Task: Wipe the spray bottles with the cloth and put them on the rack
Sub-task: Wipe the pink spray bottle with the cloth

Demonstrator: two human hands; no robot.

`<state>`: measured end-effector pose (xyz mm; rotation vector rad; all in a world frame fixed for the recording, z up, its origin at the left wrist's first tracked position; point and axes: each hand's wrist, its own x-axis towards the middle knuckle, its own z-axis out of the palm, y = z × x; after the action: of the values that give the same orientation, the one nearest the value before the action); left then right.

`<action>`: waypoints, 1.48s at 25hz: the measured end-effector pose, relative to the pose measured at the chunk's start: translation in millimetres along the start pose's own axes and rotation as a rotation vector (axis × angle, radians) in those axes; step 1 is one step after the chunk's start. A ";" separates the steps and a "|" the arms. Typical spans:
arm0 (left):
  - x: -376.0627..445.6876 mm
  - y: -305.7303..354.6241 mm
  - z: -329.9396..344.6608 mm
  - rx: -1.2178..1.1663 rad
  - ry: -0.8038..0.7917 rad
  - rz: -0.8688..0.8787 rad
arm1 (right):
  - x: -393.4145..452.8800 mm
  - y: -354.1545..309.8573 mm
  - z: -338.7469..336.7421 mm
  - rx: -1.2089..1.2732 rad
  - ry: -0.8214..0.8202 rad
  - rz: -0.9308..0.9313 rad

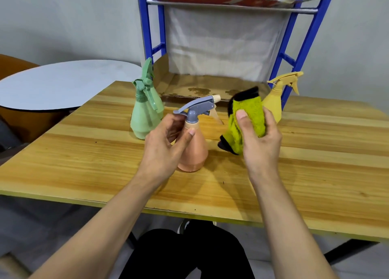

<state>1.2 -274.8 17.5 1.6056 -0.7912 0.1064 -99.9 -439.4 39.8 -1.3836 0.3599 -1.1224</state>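
My left hand (166, 144) grips the peach plastic spray bottle (192, 150) mid-desk; my right hand (260, 135) clutches the fuzzy green cloth (248, 118). Careless wiping could topple the bottle or press its trigger.

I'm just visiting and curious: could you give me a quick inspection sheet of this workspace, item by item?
Surface: wooden table, bare apart from the job's things.
Job's things: peach bottle standing at centre; green bottle behind it to the left; yellow bottle at the back right, partly hidden by the green cloth; blue rack behind the table, stained cardboard on its lower shelf, no bottles on it.
Clutter: nothing seen.
Hands: left hand grips the peach bottle's neck; right hand holds the cloth up, apart from the bottle.
Cables: nothing seen.
Surroundings: round grey table at left, pale wall behind.
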 end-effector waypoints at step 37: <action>-34.9 -24.8 4.6 0.090 -0.081 -0.182 | 45.7 -98.7 91.4 -0.829 -0.535 -0.402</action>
<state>-13.6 -264.6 -21.7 1.7685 -0.7071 -0.0545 -47.7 -402.5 166.7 -2.5043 0.1509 -0.8835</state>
